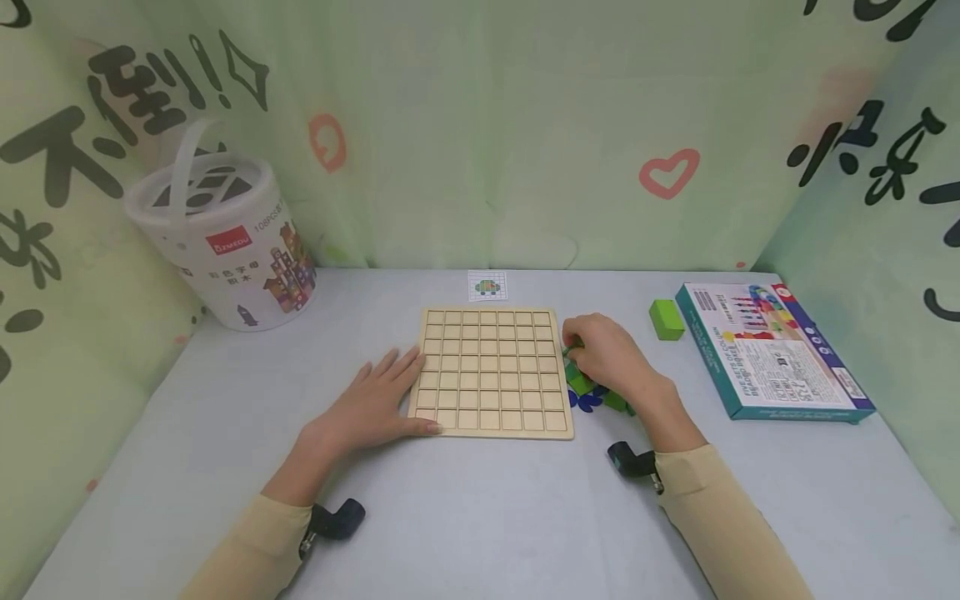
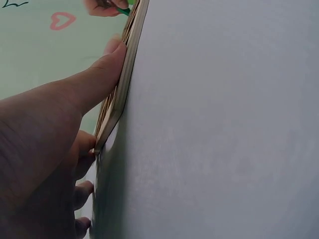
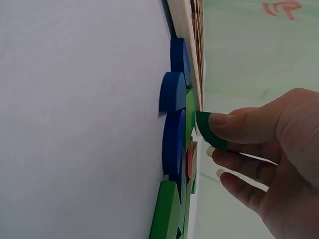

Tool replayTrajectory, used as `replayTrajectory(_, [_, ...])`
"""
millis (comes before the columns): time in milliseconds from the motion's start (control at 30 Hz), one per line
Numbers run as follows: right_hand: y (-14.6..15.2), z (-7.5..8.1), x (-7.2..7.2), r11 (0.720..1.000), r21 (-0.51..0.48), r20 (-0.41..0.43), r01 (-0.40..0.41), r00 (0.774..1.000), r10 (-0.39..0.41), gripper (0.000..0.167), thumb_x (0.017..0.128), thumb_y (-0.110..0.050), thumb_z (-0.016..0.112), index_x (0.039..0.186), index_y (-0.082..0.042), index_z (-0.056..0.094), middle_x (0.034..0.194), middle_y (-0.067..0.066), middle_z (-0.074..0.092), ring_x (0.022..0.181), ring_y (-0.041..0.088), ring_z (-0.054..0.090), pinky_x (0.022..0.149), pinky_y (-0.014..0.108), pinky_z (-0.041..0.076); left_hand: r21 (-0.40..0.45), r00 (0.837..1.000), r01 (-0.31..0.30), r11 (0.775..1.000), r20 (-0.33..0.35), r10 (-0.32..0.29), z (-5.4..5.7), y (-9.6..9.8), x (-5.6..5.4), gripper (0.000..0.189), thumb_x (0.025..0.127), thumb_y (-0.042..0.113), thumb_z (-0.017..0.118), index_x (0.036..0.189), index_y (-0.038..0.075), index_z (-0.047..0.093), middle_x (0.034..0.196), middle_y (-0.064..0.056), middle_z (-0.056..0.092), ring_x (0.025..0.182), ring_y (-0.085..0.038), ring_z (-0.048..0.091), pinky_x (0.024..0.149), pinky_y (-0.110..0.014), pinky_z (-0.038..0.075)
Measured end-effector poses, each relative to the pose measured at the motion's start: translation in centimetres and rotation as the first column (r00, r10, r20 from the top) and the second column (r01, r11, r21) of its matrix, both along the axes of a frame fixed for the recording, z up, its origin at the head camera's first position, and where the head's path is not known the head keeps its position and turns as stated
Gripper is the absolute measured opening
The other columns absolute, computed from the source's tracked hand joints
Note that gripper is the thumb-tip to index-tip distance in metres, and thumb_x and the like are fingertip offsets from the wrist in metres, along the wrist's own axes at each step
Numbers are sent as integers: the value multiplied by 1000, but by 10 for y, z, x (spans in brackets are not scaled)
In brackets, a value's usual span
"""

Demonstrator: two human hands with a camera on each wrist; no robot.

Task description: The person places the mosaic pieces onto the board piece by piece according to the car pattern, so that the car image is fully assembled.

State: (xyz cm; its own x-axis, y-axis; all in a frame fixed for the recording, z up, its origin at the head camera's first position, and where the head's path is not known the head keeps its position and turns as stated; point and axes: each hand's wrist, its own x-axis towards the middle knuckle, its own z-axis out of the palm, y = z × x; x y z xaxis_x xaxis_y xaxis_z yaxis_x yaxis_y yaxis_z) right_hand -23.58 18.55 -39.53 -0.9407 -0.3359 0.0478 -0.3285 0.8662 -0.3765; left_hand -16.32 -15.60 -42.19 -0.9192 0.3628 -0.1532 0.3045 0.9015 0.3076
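The person's left sleeve (image 1: 247, 546) and right sleeve (image 1: 727, 521) match: long, plain pale beige cloth, with soft creases near the right cuff. At the cuffs sit a left wrist camera (image 1: 341, 520) and a right wrist camera (image 1: 630, 460), both black, stubby and rounded at the end, each with a small silvery metal fitting (image 1: 306, 546) beside the fabric. The left hand (image 1: 378, 404) and right hand (image 1: 609, 354) are bare.

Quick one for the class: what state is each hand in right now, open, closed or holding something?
Left hand: open, touching the wooden grid board.
Right hand: holding a dark green piece, pinched.
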Motion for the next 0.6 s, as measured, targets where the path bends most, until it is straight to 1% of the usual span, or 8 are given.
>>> replayTrajectory(67, [-2,2,1,1000,-16,-1,1,1000,-1,10,89,1,64,92,-8,68,83,7,66,71,21,56,63,31,47,1,1000,1,1000,2,-1,0,0,0,111,80,75,62,160,13,17,168,-6,15,156,-36,10,124,-62,12])
replayTrajectory(133, [-5,4,2,999,-45,-2,1,1000,-1,14,90,0,63,99,-8,70,89,8,68,75,21,56,67,33,48,4,1000,0,1000,4,0,1,0,0,111,80,75,62,160,12,17,168,-6,14,156,-36,10,124,-61,12])
replayTrajectory(233, [-13,7,2,996,-88,-2,-20,1000,20,24,91,1,60,111,-6,72,99,9,71,83,23,59,76,37,52,15,1000,-4,1000,8,4,2,0,0,112,79,74,63,160,12,18,168,-6,15,156,-36,10,124,-61,12])
replayTrajectory(333, [-24,9,1,992,-117,12,-45,999,47,27,93,1,59,115,-5,73,105,11,72,88,23,62,81,40,54,18,1000,-1,1000,6,1,2,-1,0,113,78,75,64,160,11,18,168,-7,15,155,-37,10,124,-62,13])
replayTrajectory(467, [-39,10,-1,990,-129,28,-60,998,64,27,93,0,61,116,-6,74,108,10,72,93,23,65,83,39,55,9,1000,9,1000,4,-9,0,-1,-1,114,78,76,63,160,11,17,168,-6,15,155,-36,10,124,-61,13])
replayTrajectory(600, [-52,13,-3,984,-159,37,-81,995,88,32,92,4,60,119,-7,73,100,10,69,86,23,59,75,35,50,10,1000,15,1000,4,-15,0,-1,-2,114,78,76,63,160,11,17,168,-6,14,156,-36,10,124,-61,13])
